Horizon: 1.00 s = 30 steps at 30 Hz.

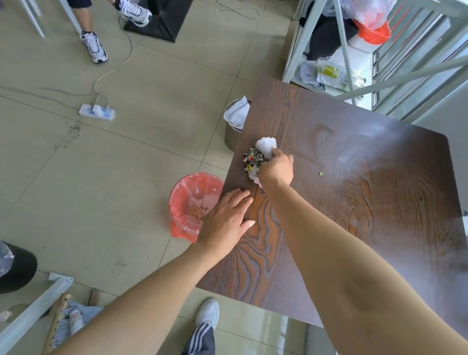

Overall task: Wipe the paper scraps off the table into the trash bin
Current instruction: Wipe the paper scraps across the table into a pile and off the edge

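Step in hand: sweeping the pile toward the desk's left edge.

The right hand (277, 169) is closed around a bunched white cloth (266, 145), pressing it against the dark wood-grain desk (354, 223). A heap of small mixed-colour paper scraps (253, 160) lies directly against the cloth, on its left side, near the desk's left edge. The left hand (227, 221) rests flat at that edge with its fingers spread, holding nothing.

One tiny green scrap (321, 174) sits alone on the desk, well apart to the right of the pile, and appears missed.

Judgement on method: the pile lies further along the edge than the bin, so the stroke should draw the scraps back toward the person and then over the edge above the bin. The cloth should stay flat on the surface so nothing slips beneath it. The left hand could be cupped at the edge as a guide.

Containers: a round bin lined with a red plastic bag (190, 204) stands on the floor just beside the desk edge, partly behind the left hand; it appears to hold some scraps. A grey metal bin (232, 138) further along the edge holds white crumpled material.
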{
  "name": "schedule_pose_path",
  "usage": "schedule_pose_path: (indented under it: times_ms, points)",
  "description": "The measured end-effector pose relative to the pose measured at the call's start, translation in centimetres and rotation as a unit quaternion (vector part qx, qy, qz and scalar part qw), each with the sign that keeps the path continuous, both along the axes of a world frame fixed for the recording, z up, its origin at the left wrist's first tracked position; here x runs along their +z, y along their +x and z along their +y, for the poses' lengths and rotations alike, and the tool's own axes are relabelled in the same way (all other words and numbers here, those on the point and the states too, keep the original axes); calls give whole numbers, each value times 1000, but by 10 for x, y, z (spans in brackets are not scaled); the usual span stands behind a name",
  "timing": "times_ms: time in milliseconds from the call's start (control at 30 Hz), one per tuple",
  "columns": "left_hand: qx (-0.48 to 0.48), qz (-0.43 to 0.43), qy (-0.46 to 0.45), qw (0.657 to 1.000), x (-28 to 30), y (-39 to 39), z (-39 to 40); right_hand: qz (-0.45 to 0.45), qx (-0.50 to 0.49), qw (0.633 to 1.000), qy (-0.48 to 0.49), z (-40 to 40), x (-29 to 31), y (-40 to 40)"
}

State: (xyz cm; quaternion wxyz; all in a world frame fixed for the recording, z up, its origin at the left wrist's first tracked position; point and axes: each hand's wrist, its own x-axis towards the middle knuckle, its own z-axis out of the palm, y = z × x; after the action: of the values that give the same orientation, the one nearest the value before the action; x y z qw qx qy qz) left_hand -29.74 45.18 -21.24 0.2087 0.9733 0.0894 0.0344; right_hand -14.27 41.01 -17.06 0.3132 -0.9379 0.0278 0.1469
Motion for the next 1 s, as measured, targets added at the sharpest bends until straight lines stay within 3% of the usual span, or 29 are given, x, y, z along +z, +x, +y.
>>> schedule_pose_path:
  times_ms: [167, 400, 633, 1000]
  points:
    - [-5, 10, 8, 1000, 4, 0, 1, -10, 34, 999, 18, -3, 7, 4]
    - [-23, -5, 27, 999, 7, 2, 4, -109, -63, 992, -9, -72, 29, 31]
    - [-36, -17, 0, 999, 7, 6, 10, -9, -107, 992, -64, -146, 15, 48]
    - [-35, -8, -5, 999, 12, 5, 10, 5, -12, 1000, -24, -55, 10, 23]
